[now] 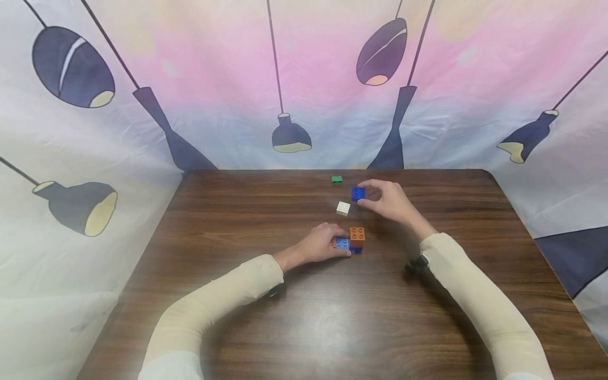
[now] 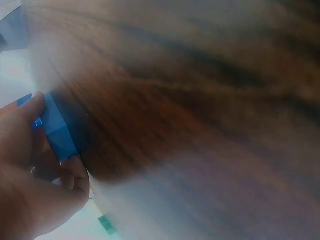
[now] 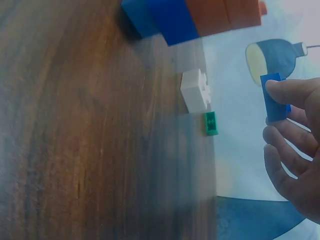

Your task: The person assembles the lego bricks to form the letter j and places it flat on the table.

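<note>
My left hand (image 1: 323, 244) grips a small stack of toy building bricks on the table, thumb at the near side and fingers at the far side. A light blue brick (image 1: 342, 243) lies in that grip, joined to a dark blue brick (image 3: 172, 22). Orange bricks (image 1: 357, 234) rise on top at the stack's right end. Farther back, my right hand (image 1: 389, 200) pinches another dark blue brick (image 1: 358, 193) between thumb and fingers, studs up. In the right wrist view this brick (image 3: 274, 102) appears raised off the table.
A white brick (image 1: 343, 208) stands between the two hands. Behind it, near the table's far edge, sits a green brick (image 1: 336, 179). The wooden table (image 1: 228, 206) meets a cloth backdrop (image 1: 228, 116) printed with lamps.
</note>
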Tool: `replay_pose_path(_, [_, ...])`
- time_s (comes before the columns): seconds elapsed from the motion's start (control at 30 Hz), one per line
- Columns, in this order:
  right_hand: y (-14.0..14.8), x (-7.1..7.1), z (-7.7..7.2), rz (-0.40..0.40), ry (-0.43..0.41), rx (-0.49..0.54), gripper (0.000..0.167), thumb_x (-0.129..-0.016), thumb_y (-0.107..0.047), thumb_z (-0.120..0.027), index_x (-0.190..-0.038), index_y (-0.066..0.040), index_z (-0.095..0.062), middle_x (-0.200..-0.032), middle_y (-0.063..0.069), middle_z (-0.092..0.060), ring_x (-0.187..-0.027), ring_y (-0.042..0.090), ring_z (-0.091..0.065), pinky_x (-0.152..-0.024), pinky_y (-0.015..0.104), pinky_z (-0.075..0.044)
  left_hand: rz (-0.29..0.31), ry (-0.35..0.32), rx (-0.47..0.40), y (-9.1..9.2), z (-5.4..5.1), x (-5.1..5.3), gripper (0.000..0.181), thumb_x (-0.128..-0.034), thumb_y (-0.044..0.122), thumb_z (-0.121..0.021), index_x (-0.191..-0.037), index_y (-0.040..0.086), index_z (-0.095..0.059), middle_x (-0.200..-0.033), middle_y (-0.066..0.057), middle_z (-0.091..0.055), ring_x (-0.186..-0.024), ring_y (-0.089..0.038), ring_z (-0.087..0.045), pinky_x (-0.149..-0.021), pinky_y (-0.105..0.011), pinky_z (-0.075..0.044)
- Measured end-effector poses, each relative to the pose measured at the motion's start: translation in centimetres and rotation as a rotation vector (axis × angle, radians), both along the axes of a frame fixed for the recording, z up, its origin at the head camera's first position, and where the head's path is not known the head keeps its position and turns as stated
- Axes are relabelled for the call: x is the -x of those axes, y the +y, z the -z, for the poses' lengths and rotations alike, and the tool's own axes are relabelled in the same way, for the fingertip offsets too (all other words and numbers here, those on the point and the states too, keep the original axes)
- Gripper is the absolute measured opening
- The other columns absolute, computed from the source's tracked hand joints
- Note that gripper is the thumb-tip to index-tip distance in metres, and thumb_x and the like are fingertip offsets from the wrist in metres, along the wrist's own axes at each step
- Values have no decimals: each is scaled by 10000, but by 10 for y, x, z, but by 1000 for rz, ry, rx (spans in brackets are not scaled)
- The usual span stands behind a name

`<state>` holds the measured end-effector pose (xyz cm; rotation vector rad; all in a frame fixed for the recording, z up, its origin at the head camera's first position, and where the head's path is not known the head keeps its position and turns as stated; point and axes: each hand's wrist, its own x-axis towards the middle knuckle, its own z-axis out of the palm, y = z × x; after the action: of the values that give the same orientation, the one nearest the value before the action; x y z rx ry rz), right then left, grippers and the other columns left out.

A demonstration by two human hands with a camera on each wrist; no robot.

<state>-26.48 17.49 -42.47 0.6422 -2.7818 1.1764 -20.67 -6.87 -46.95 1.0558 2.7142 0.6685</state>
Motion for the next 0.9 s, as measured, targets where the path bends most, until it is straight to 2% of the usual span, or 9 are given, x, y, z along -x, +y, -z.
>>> replay_pose_path(0.43, [-2, -30, -13, -28, 54, -5, 436, -905, -268, -801, -1298, -118, -687, -1063, 82, -750, -963, 238, -706, -830, 461, -571, -4, -4, -7, -1, 0, -1, 502, -901, 439, -774, -1260, 94, -708, -1157, -21, -721, -1005, -157, -606, -872, -306, -479])
replay_pose_path(0.77, [-2, -52, -15, -73, 106, -6, 435, -901, -282, -806, -1288, -117, -695, -1104, 61, -742, -983, 246, -706, -807, 430, -579, 9, 15, -19, 0, 2, 0, 488, -893, 432, -782, -1241, 96, -718, -1116, -14, -727, -964, -140, -612, -861, -296, -482])
replay_pose_path(0.9, [-3, -60, -16, -84, 111, 2, 420, -890, -259, -819, -1270, -124, -705, -1081, 47, -744, -920, 199, -709, -766, 397, -585, 8, 17, -18, 0, 1, 0, 481, -895, 425, -783, -1239, 95, -718, -1117, -15, -727, -964, -142, -616, -865, -296, -485])
